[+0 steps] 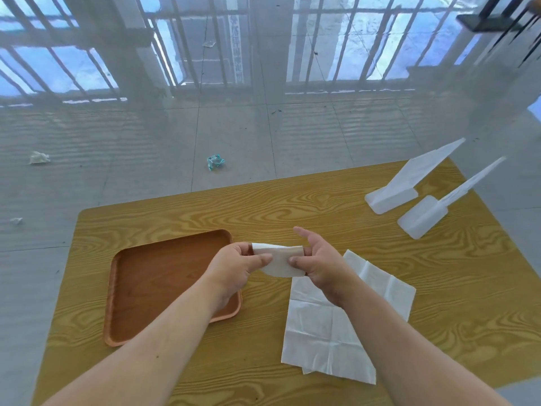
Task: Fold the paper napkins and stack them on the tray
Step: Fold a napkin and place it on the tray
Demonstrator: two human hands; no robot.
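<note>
A white paper napkin (278, 260), folded small, is held in the air just right of the tray. My left hand (237, 266) pinches its left end and my right hand (317, 266) pinches its right end. The brown wooden tray (140, 288) lies on the table at the left with nothing on it; my left forearm crosses its near right corner. Unfolded white napkins (319, 332) lie flat on the table under my right forearm, partly hidden by it.
The yellow wood-grain table (292, 206) has two white plastic stands (409, 189) at its far right corner. Beyond the far edge is grey tiled floor with a crumpled wrapper (215, 162) and paper scraps (39, 157).
</note>
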